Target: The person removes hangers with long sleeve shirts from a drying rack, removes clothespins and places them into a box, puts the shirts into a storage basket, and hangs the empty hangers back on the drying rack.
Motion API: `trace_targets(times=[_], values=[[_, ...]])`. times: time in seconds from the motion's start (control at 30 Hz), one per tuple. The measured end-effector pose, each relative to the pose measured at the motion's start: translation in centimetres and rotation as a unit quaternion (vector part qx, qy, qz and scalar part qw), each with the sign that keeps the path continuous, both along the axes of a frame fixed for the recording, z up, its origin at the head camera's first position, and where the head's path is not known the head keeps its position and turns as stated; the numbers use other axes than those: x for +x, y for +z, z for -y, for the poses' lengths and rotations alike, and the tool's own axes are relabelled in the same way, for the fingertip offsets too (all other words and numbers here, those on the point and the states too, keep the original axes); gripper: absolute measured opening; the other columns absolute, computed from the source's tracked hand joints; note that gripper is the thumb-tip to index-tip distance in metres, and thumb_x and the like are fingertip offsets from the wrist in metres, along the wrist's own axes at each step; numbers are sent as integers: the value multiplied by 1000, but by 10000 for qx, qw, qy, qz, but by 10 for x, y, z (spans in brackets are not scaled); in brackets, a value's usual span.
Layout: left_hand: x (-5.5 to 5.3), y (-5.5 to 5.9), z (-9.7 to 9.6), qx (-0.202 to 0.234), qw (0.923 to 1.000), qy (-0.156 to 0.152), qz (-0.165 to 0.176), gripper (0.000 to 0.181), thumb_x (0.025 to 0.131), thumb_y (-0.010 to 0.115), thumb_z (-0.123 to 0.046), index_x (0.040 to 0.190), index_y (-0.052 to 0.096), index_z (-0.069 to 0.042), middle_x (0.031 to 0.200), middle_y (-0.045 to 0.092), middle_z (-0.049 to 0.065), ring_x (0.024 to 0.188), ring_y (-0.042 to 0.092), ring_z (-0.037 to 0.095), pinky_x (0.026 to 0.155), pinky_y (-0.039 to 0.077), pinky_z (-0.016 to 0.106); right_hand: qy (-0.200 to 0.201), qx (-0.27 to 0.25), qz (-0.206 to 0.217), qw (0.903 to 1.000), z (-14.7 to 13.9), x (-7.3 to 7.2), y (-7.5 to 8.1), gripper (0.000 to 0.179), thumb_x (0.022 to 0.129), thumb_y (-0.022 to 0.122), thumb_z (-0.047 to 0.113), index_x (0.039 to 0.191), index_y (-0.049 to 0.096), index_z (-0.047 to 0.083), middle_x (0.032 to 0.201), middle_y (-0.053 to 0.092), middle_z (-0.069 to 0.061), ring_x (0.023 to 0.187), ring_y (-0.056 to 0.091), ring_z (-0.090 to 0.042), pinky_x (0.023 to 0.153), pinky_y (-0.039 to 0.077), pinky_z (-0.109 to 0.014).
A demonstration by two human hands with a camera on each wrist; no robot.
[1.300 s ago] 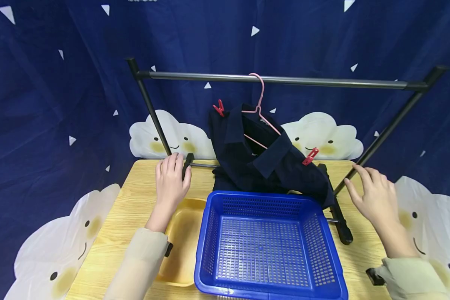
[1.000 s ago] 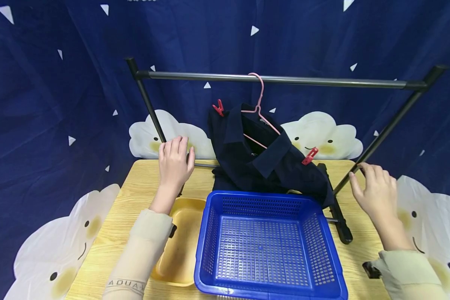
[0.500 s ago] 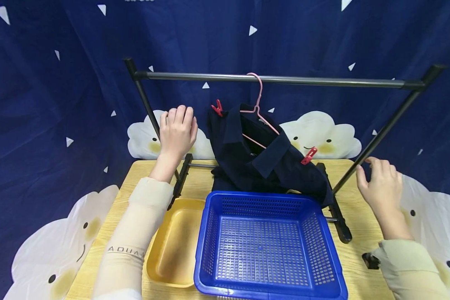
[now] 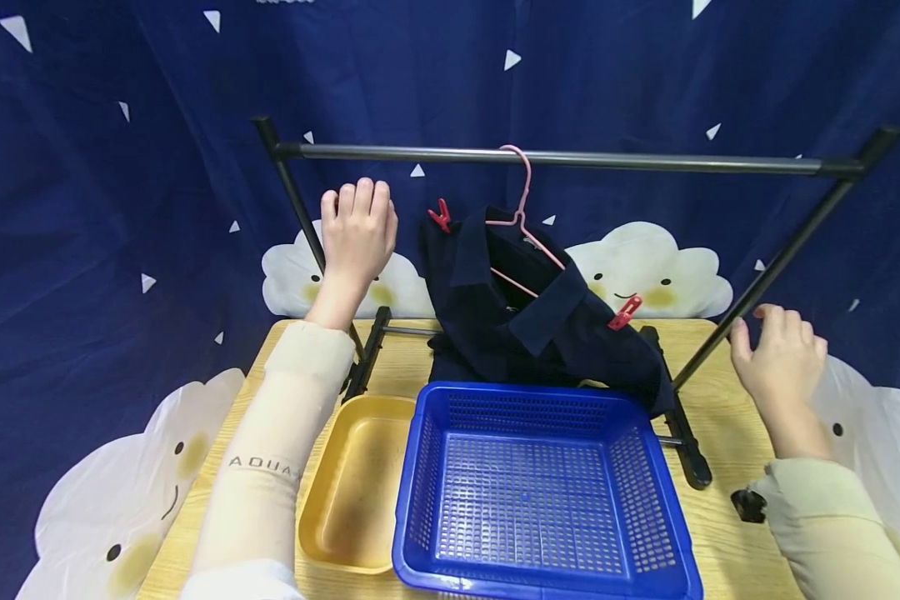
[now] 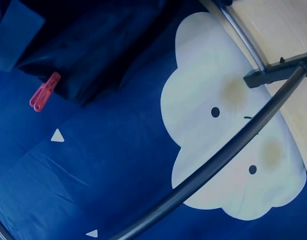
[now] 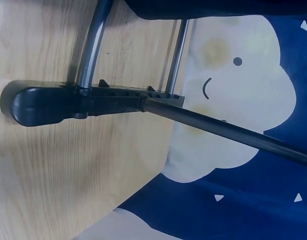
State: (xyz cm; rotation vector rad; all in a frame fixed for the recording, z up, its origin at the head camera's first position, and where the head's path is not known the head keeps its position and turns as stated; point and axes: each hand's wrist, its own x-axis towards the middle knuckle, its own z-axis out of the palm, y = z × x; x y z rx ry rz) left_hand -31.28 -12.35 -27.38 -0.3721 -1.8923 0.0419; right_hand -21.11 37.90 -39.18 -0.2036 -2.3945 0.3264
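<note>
A dark navy collared shirt point(image 4: 465, 283) hangs on a pink hanger point(image 4: 527, 183), hooked over the rack's crossbar point(image 4: 645, 162). One red clothespin point(image 4: 440, 217) grips its left shoulder and another red clothespin point(image 4: 626, 312) its right side. My left hand point(image 4: 357, 237) is raised between the left post and the shirt, fingers loosely bent, with nothing seen in it. Beside the right post, my right hand point(image 4: 780, 358) hovers with thumb and fingers apart, holding nothing visible. The left wrist view shows a clothespin point(image 5: 45, 92) on the shirt; the right wrist view shows the rack's foot point(image 6: 38, 105).
A blue mesh basket point(image 4: 547, 500) stands at the front of the wooden table point(image 4: 742, 542), overlapping a yellow basin point(image 4: 360, 483) on its left. The rack's slanted right post point(image 4: 787, 250) rises near my right hand. Behind everything hangs a navy curtain point(image 4: 607, 75) with clouds.
My left hand has risen from low beside the rack's left foot to just under the crossbar. My right hand has shifted slightly right. The shirt, hanger and clothespins stay as they were.
</note>
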Motion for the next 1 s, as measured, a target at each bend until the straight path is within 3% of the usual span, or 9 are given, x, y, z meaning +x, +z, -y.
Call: trace_targets(times=[0.23, 0.57, 1.0], values=[[-8, 16, -6, -52, 9996, 219, 182, 31, 97, 29, -24, 110, 50, -4, 106, 50, 12, 94, 45, 30, 84, 32, 44, -59, -38, 66, 10000, -9, -4, -3, 34, 90, 48, 26, 105, 49, -5, 100, 48, -29, 96, 43, -49, 76, 27, -59], [-14, 32, -14, -196, 9973, 380, 590, 30, 97, 32, -25, 116, 47, -6, 112, 48, 12, 101, 42, 29, 88, 30, 46, -170, -109, 950, 9953, -14, -11, -1, 40, 93, 40, 29, 110, 45, -7, 107, 44, -32, 101, 39, -51, 78, 25, -60], [-20, 41, -20, -278, 9952, 519, 780, 31, 95, 36, -24, 118, 46, -7, 113, 46, 13, 102, 42, 30, 88, 30, 46, -241, -236, 935, 9950, -15, -23, -4, 41, 94, 39, 33, 107, 44, -6, 106, 44, -31, 100, 40, -51, 77, 25, -61]])
